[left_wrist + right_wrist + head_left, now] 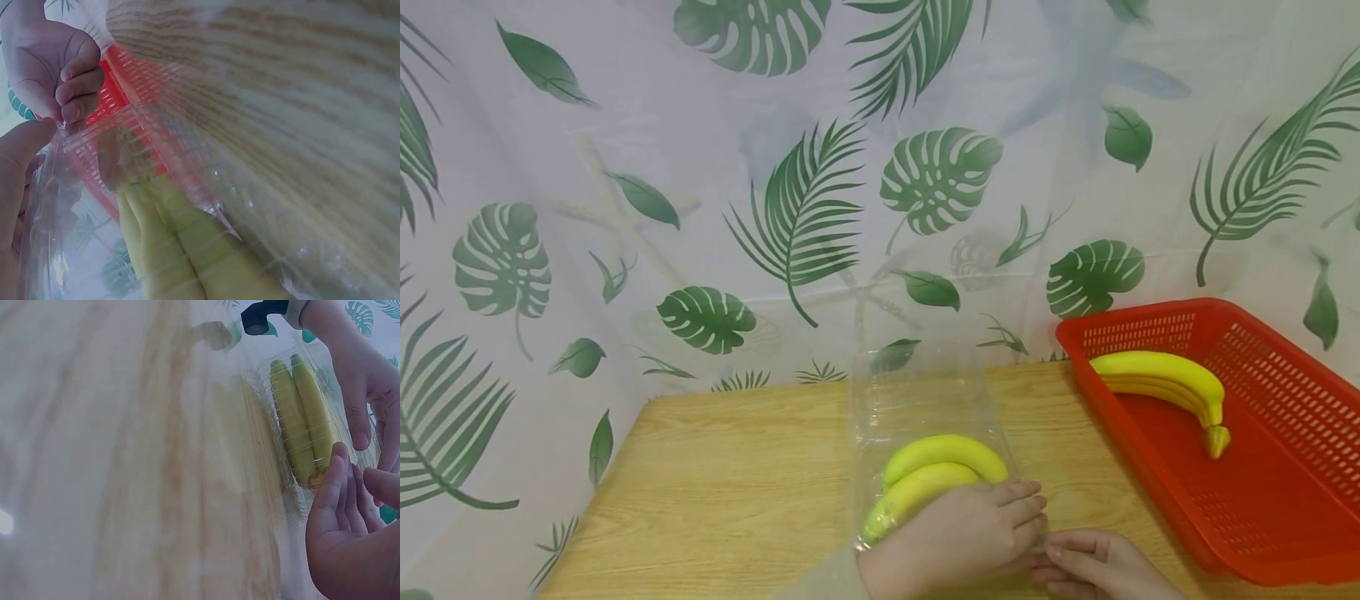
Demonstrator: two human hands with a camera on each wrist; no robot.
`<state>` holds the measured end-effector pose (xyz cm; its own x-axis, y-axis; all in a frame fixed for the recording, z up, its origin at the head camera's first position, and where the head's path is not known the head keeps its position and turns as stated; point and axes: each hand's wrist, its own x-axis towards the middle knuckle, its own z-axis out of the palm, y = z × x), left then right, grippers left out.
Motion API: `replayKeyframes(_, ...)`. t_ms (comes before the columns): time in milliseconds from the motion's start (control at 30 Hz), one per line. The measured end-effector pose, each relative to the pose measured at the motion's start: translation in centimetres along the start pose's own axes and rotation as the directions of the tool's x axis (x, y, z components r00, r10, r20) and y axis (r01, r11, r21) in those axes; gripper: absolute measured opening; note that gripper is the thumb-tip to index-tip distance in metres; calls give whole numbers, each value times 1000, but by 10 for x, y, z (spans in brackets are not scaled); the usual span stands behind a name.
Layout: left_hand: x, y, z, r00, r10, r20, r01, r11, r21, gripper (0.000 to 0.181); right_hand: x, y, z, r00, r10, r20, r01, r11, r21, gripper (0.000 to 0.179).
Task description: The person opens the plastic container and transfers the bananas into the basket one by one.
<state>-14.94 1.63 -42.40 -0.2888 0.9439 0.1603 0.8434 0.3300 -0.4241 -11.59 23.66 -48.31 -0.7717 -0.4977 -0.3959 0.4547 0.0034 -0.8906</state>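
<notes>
Two yellow bananas [943, 450] lie in a clear plastic clamshell container [868, 467], whose lid [925, 392] is folded back toward the wall. My left hand [962, 529] reaches across the container's near part, its thumb [28, 144] at the rim corner and its fingers beyond the plastic edge. Beside it, my right hand [1101, 567] pinches the same corner between thumb and fingertips. Both hands' fingertips nearly meet there in the left wrist view. The bananas' stem ends point toward this corner, and the left hand hides part of them in the head view.
To the right stands a red perforated plastic basket [1157, 475] with more bananas [1180, 375] at its back left. The wooden table [722, 475] reaches back to a leaf-patterned curtain [700, 208]. A black device [262, 317] is strapped at the left wrist.
</notes>
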Motion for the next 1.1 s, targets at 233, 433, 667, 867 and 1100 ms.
replayKeyframes(233,0,1,0,1000,-2,-9,2,1000,25,35,1,1,0,1000,-13,5,13,1000,1,41)
replayKeyframes(433,1,3,2,999,-6,-52,6,1000,-1,30,1,0,0,999,-31,13,31,999,15,38)
replayKeyframes(667,1,3,3,999,4,-42,-2,999,34,27,0,0,0,1000,-26,-2,26,1000,-1,38)
replayKeyframes(867,2,3,5,999,14,-32,-12,999,50,26,1,-1,1,1000,-30,-5,30,999,-24,39)
replayKeyframes(1100,1,3,5,999,24,-33,-22,998,63,24,1,-1,1,1000,-21,-14,21,999,-35,38)
